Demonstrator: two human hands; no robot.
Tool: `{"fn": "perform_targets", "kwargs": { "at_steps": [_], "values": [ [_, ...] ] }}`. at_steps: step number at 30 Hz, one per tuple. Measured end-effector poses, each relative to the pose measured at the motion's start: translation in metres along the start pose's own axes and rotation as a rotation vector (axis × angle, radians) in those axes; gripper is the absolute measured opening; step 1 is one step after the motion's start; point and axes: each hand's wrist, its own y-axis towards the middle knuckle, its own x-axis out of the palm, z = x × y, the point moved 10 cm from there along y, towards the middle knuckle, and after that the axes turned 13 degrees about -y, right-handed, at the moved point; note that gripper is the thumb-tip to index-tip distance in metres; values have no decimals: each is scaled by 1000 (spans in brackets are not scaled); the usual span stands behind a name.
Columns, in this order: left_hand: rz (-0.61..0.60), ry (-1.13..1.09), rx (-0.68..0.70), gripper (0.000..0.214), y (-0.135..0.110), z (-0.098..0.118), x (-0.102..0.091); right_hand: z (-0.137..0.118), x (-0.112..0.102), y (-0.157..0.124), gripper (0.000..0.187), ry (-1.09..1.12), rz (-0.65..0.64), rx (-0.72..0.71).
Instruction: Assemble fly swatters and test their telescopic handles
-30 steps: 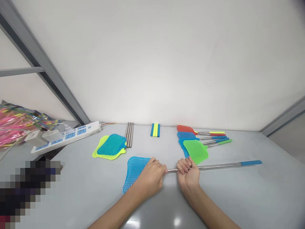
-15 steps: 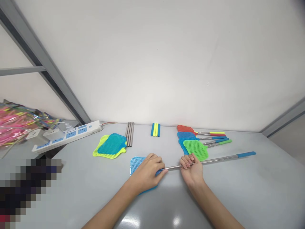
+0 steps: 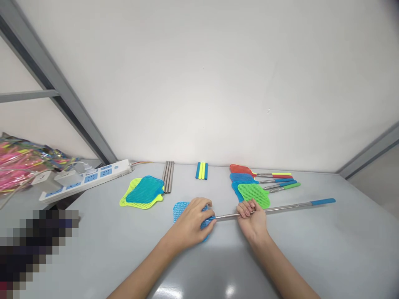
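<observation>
A blue fly swatter with a long extended metal rod (image 3: 282, 209) lies across the front of the table, its blue grip (image 3: 323, 202) pointing right. My left hand (image 3: 195, 222) covers much of the blue mesh head (image 3: 181, 209), thumb and fingers curled around its neck where the rod joins. My right hand (image 3: 252, 216) is turned palm up, its fingers wrapped round the middle of the rod. Just behind that hand, a green swatter (image 3: 254, 196) rests over blue ones (image 3: 241, 178), with a red swatter (image 3: 240, 169) at the back.
Loose teal (image 3: 145, 189) and yellow mesh heads (image 3: 131, 198) overlap at left. Several metal tubes (image 3: 168, 176) and several blue and yellow grips (image 3: 202, 170) lie near the wall. A white power strip (image 3: 93, 178) with plugs and bagged pink items (image 3: 18, 166) stand far left.
My left hand's fingers have lifted and loosened slightly around the neck, and the blue head has turned or tilted a little. My right hand keeps its hold on the rod.
</observation>
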Motion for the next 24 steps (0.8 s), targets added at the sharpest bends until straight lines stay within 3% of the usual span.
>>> {"fn": "perform_targets", "kwargs": {
  "at_steps": [5, 11, 16, 24],
  "values": [
    [-7, -2, -7, 21, -1, 0, -1, -8, -2, 4, 24, -30, -17, -46],
    [-54, 102, -50, 70, -3, -9, -1, -11, -9, 9, 24, 54, 17, -14],
    [-120, 112, -107, 91, -7, -22, 6, -17, -12, 12, 25, 98, 25, -9],
    [-140, 142, -117, 72, -8, -20, 9, -21, -14, 11, 24, 99, 44, -14]
  ]
}}
